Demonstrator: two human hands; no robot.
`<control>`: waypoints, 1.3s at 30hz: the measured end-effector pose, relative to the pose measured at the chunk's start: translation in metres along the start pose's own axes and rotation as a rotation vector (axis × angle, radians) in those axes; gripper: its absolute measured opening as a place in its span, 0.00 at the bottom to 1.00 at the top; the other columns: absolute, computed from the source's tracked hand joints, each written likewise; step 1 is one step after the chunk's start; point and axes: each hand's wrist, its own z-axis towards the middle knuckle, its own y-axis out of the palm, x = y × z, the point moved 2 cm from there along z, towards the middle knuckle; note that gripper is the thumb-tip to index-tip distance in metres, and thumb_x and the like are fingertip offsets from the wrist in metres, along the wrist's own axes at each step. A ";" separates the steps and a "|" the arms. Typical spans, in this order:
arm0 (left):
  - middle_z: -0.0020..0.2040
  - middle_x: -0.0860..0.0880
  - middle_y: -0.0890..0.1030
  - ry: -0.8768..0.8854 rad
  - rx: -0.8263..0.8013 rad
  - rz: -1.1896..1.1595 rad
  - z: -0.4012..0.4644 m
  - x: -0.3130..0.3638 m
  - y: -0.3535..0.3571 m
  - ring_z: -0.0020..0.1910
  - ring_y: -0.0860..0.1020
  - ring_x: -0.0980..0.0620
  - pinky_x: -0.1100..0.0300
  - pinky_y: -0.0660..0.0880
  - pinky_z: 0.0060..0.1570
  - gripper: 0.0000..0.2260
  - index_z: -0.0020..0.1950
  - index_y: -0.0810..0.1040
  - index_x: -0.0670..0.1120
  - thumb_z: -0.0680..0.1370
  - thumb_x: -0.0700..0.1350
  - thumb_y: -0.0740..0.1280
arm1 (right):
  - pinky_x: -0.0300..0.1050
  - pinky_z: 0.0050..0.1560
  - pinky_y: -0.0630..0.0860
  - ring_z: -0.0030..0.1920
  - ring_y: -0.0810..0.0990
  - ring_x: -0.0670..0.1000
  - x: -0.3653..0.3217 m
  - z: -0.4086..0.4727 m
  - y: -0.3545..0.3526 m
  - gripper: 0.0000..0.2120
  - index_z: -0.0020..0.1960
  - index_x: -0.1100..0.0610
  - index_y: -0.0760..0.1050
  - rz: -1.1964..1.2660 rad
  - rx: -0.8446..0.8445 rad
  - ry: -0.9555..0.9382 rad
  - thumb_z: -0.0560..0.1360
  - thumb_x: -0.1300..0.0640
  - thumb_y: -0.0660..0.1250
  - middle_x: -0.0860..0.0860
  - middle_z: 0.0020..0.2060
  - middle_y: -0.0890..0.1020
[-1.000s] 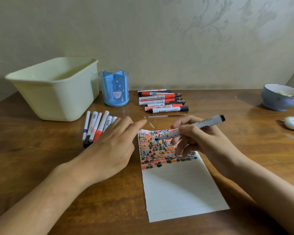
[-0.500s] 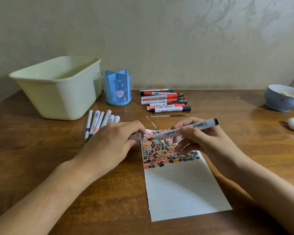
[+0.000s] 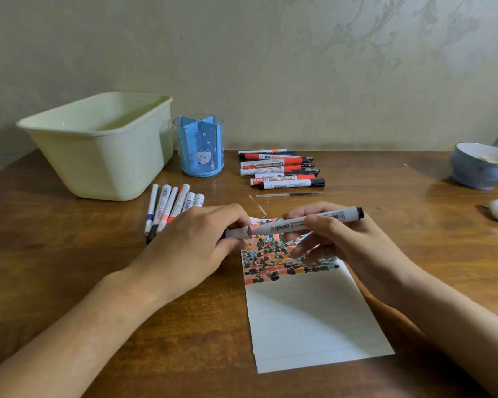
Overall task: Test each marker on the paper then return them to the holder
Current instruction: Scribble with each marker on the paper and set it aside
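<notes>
Within a second the left hand [image 3: 202, 239] had left the table to pinch the white cap [image 3: 237, 232] against the grey whiteboard marker [image 3: 305, 221] gripped by the right hand [image 3: 337, 239], so recapping before the blue divided holder [image 3: 200, 146] seemed under way

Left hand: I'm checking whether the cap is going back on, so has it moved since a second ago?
Yes. The left hand has moved right, off the markers beside it, to the paper edge, where it holds the cap at the marker tip.

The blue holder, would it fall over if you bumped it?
Probably yes. The holder looks like thin clear plastic and no markers show inside, so it is likely light. It stands taller than wide, so a knock near the rim could tip it; a low push might just slide it.
</notes>
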 end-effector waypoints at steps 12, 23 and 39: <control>0.48 0.63 0.78 0.028 0.000 -0.010 0.000 0.002 0.002 0.48 0.76 0.63 0.73 0.68 0.41 0.09 0.55 0.74 0.60 0.77 0.50 0.69 | 0.43 0.40 0.82 0.41 0.86 0.56 0.001 -0.002 0.003 0.14 0.54 0.60 0.75 0.000 -0.029 0.007 0.73 0.55 0.73 0.56 0.45 0.86; 0.41 0.59 0.77 0.037 0.049 0.056 0.003 -0.003 -0.001 0.42 0.75 0.60 0.66 0.68 0.36 0.18 0.54 0.76 0.60 0.73 0.66 0.55 | 0.42 0.39 0.83 0.39 0.86 0.53 -0.003 0.000 -0.005 0.10 0.49 0.57 0.83 -0.139 0.033 -0.056 0.68 0.57 0.74 0.54 0.41 0.87; 0.28 0.72 0.72 0.114 0.155 -0.110 -0.003 0.016 -0.012 0.40 0.73 0.78 0.81 0.66 0.34 0.13 0.50 0.83 0.48 0.74 0.54 0.65 | 0.45 0.45 0.83 0.44 0.86 0.55 -0.008 -0.005 -0.003 0.12 0.53 0.58 0.83 -0.131 -0.040 -0.046 0.74 0.54 0.68 0.56 0.43 0.87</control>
